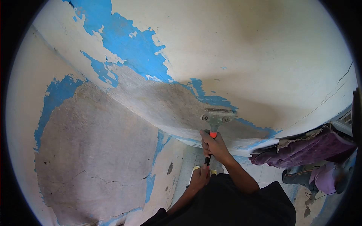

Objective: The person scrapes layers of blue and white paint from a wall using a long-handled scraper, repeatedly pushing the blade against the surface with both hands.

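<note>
- Scraper (217,116): wide flat metal blade head, dull grey-green and smeared with dust, a bolt at each end of its clamp bar. Narrow neck below, then an orange collar, then a black handle.
- Position: blade edge pressed flat on the wall (264,49), at the right end of the bare plaster strip (158,100); handle points down and away from the strip.
- Right hand (215,146): clenched round the handle just under the orange collar, directly below the strip's right end.
- Left hand (200,176): clenched on the handle's lower end, further below the strip; black handle shows between the two hands.
- Wall around the strip: cream top coat above and to the right, ragged blue paint (128,45) bordering its edge.
- Purple cloth (309,148): crumpled heap, well right of the strip and lower.
- Tiled floor (264,171): pale, below the strip.
</note>
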